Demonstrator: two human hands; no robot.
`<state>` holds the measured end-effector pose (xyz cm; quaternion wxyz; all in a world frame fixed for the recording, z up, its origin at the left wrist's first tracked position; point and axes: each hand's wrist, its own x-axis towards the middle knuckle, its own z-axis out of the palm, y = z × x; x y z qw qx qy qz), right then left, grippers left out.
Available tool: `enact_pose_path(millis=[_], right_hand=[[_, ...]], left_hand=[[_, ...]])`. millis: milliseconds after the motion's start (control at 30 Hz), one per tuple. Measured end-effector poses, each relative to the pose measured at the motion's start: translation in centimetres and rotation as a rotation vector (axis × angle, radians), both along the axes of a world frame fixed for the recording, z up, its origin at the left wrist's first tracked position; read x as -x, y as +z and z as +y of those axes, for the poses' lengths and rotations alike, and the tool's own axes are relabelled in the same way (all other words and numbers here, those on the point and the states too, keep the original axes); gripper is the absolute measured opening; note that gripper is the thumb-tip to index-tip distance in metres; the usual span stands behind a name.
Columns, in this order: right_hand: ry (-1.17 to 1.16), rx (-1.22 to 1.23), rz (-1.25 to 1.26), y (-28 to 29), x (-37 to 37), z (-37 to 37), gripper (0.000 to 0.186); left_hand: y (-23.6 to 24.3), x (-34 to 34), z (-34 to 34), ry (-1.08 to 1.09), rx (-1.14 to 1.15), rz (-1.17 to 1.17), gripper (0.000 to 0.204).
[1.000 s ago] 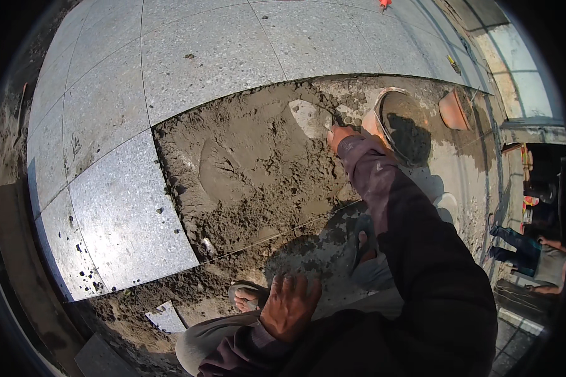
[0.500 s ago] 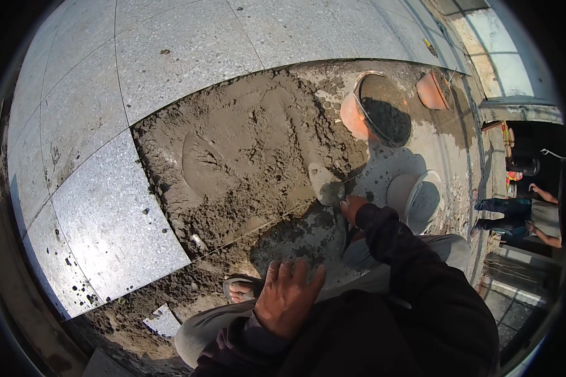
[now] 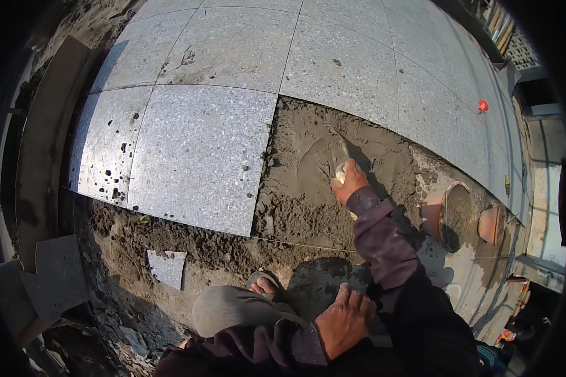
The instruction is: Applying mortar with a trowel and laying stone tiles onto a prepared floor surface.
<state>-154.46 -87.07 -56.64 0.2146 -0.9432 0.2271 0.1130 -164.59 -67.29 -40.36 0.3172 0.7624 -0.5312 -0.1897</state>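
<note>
My right hand [image 3: 352, 182] grips a trowel [image 3: 342, 148], its blade tilted on edge in the wet grey mortar bed [image 3: 302, 185]. The bed borders pale speckled floor tiles [image 3: 195, 151] to the left and beyond. Lower down, my left hand [image 3: 344, 320] hangs loosely beside my bent leg, fingers slightly curved and apart, holding nothing that shows. A taut string [image 3: 314, 247] runs along the near edge of the mortar.
An orange bucket [image 3: 432, 212] and smaller orange pan [image 3: 487, 223] stand right of the mortar. A broken tile piece [image 3: 166, 267] lies front left; a board [image 3: 44, 151] runs along the far left. A small red object [image 3: 483, 105] sits on the tiles.
The view has swung left. My right hand and trowel have moved from the bed's near right, beside the buckets, up and leftward into the middle of the mortar. My left hand stays low.
</note>
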Motion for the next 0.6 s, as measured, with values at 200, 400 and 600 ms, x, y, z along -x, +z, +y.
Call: enact_pose_path(millis=[200,400,600], right_hand=[[-0.053,0.332,0.176,-1.0,-7.9,1.6,0.04],[-0.011,0.314,0.267,-2.2,-8.6,3.6,0.038],[0.097,0.27,0.342,-1.3,-4.5,7.6,0.042]], left_hand=[[0.3,0.0,0.4,-0.024,-0.021,-0.033,0.021],[0.6,-0.4,1.0,-0.043,-0.047,-0.047,0.023],[0.2,-0.6,0.9,-0.051,-0.01,-0.066,0.026]])
